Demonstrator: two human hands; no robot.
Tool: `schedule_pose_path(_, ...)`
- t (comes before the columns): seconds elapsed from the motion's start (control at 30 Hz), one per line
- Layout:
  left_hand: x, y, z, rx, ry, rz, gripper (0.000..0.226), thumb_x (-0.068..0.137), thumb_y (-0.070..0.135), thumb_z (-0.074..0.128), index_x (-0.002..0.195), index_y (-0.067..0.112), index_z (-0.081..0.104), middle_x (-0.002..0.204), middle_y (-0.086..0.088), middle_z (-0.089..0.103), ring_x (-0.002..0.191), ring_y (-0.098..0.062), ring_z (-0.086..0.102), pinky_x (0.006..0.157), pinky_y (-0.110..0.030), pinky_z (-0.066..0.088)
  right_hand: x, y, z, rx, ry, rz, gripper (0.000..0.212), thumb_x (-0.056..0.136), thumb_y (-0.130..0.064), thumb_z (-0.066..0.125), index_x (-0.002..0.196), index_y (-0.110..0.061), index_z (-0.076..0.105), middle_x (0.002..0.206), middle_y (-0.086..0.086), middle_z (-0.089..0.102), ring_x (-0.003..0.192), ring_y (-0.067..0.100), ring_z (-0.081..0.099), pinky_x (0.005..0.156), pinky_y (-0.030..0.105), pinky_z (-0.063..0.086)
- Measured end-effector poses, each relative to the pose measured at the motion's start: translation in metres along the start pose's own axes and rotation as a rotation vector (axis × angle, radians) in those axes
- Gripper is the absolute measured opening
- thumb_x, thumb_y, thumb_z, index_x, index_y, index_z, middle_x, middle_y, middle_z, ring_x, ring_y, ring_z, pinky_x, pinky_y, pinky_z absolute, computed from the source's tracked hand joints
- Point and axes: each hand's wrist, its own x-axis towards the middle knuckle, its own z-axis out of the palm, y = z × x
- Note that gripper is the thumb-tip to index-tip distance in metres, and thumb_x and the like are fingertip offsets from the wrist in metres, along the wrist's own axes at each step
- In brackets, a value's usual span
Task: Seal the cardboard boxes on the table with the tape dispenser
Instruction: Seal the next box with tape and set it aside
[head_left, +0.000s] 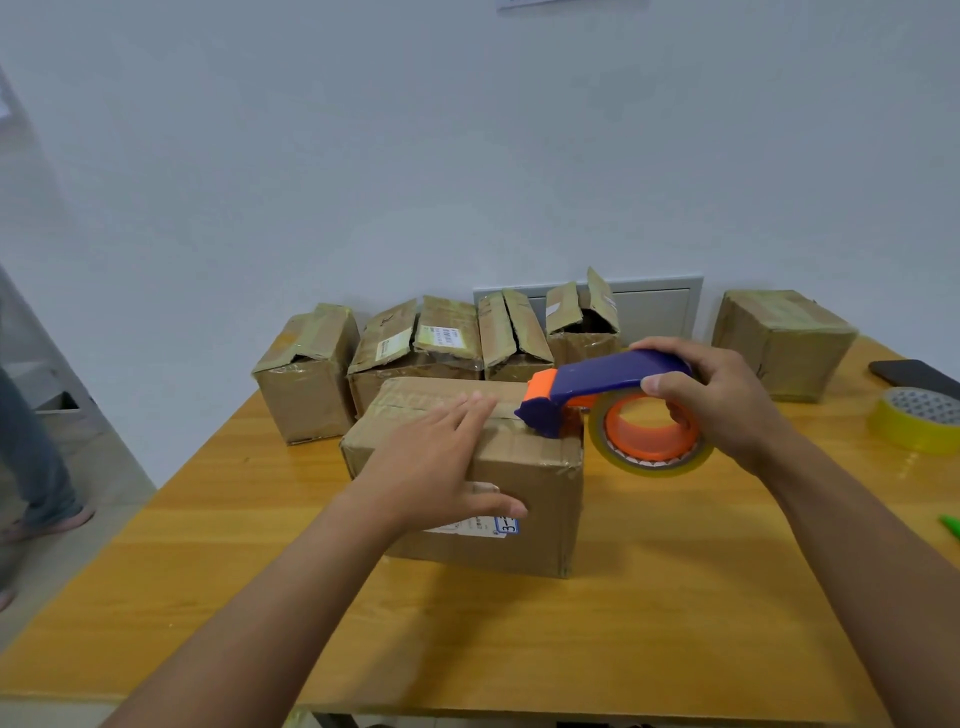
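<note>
A closed cardboard box (540, 499) with a white label sits mid-table. My left hand (436, 457) rests flat on its top, fingers straight along the centre seam, thumb down the front face. My right hand (722, 400) grips the purple and orange tape dispenser (597, 384) by its handle. The dispenser's front end touches the box's top right edge, and its roll of clear tape hangs beside the box's right side. Several other boxes line the back: one at the left (306, 374), a wide one (415, 348), two with loose flaps (511, 338) (582, 322).
Another box (779, 343) stands at the back right of the yellow wooden table (467, 634). A spare yellow tape roll (917, 421) and a dark phone (914, 375) lie at the right edge, a green object (950, 526) below them. A person's legs (36, 467) stand on the floor at left.
</note>
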Motion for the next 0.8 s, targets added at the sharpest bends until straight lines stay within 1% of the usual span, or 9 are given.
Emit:
schedule_pose_path(0.03, 0.001, 0.002, 0.001, 0.011, 0.006, 0.006, 0.118, 0.066, 0.092, 0.042, 0.156, 0.027, 0.004, 0.164, 0.006, 0.005, 0.15, -0.012, 0.004, 0.119, -0.032, 0.011, 0.0, 0.0, 0.0, 0.001, 0.001, 0.0, 0.071, 0.06, -0.064, 0.052, 0.122, -0.03, 0.061, 0.11, -0.003, 0.061, 0.092, 0.014, 0.056, 0.069, 0.023, 0.043)
schedule_pose_path(0.13, 0.006, 0.008, 0.001, 0.044, 0.014, 0.03, 0.113, 0.07, 0.091, 0.04, 0.157, 0.024, 0.008, 0.165, 0.004, 0.0, 0.15, -0.012, 0.0, 0.119, -0.032, 0.009, 0.001, 0.0, 0.0, 0.003, -0.001, -0.006, 0.072, 0.06, -0.064, 0.052, 0.123, -0.028, 0.061, 0.111, -0.002, 0.061, 0.093, 0.014, 0.056, 0.069, 0.023, 0.043)
schedule_pose_path(0.27, 0.01, 0.015, 0.002, 0.018, -0.006, 0.002, 0.117, 0.067, 0.093, 0.039, 0.157, 0.028, 0.002, 0.164, 0.003, 0.007, 0.15, -0.013, 0.007, 0.118, -0.036, 0.02, -0.001, 0.0, 0.001, 0.017, -0.001, -0.015, 0.073, 0.061, -0.064, 0.051, 0.123, -0.028, 0.061, 0.106, -0.005, 0.06, 0.087, 0.011, 0.055, 0.067, 0.022, 0.042)
schedule_pose_path(0.37, 0.012, 0.023, 0.001, 0.063, 0.006, 0.011, 0.115, 0.068, 0.092, 0.036, 0.157, 0.024, 0.008, 0.165, 0.0, 0.007, 0.151, -0.016, 0.004, 0.119, -0.035, 0.014, -0.003, 0.002, 0.001, 0.039, 0.004, -0.012, 0.071, 0.061, -0.063, 0.052, 0.122, -0.029, 0.061, 0.105, -0.01, 0.06, 0.087, 0.009, 0.057, 0.066, 0.019, 0.043)
schedule_pose_path(0.43, 0.013, 0.027, 0.002, 0.063, 0.015, 0.017, 0.117, 0.069, 0.092, 0.035, 0.157, 0.021, 0.006, 0.165, 0.0, 0.004, 0.151, -0.014, 0.002, 0.119, -0.033, 0.011, -0.004, 0.003, 0.002, 0.049, 0.006, -0.013, 0.07, 0.061, -0.063, 0.052, 0.122, -0.03, 0.06, 0.105, -0.012, 0.06, 0.087, 0.009, 0.057, 0.064, 0.015, 0.043)
schedule_pose_path(0.53, 0.015, 0.029, 0.004, 0.03, 0.037, 0.002, 0.115, 0.068, 0.092, 0.035, 0.157, 0.026, 0.002, 0.164, 0.002, 0.01, 0.15, -0.014, 0.009, 0.118, -0.036, 0.022, -0.006, 0.005, 0.002, 0.062, 0.015, -0.012, 0.069, 0.061, -0.064, 0.052, 0.121, -0.032, 0.059, 0.106, -0.014, 0.059, 0.088, 0.01, 0.057, 0.064, 0.015, 0.043)
schedule_pose_path(0.6, 0.015, 0.029, 0.003, 0.046, 0.042, 0.005, 0.11, 0.069, 0.091, 0.032, 0.156, 0.029, 0.006, 0.164, 0.003, 0.012, 0.15, -0.014, 0.012, 0.116, -0.037, 0.027, -0.007, 0.008, 0.003, 0.09, 0.018, -0.002, 0.066, 0.061, -0.063, 0.053, 0.12, -0.033, 0.06, 0.108, -0.013, 0.059, 0.09, 0.012, 0.058, 0.065, 0.017, 0.044)
schedule_pose_path(0.67, 0.014, 0.03, 0.003, 0.053, 0.036, 0.002, 0.106, 0.07, 0.091, 0.03, 0.156, 0.031, 0.01, 0.164, 0.003, 0.011, 0.15, -0.014, 0.012, 0.116, -0.036, 0.027, -0.009, 0.011, 0.004, 0.137, 0.015, 0.017, 0.061, 0.062, -0.062, 0.056, 0.117, -0.036, 0.06, 0.108, -0.011, 0.061, 0.091, 0.011, 0.06, 0.064, 0.017, 0.047)
schedule_pose_path(0.8, 0.013, 0.028, 0.003, 0.063, 0.018, -0.016, 0.108, 0.071, 0.091, 0.028, 0.157, 0.029, 0.006, 0.164, 0.003, 0.008, 0.15, -0.013, 0.009, 0.117, -0.036, 0.023, -0.013, 0.017, -0.011, 0.202, 0.035, 0.028, 0.05, 0.064, -0.056, 0.062, 0.11, -0.038, 0.065, 0.104, -0.007, 0.064, 0.08, 0.003, 0.06, 0.061, 0.017, 0.048)
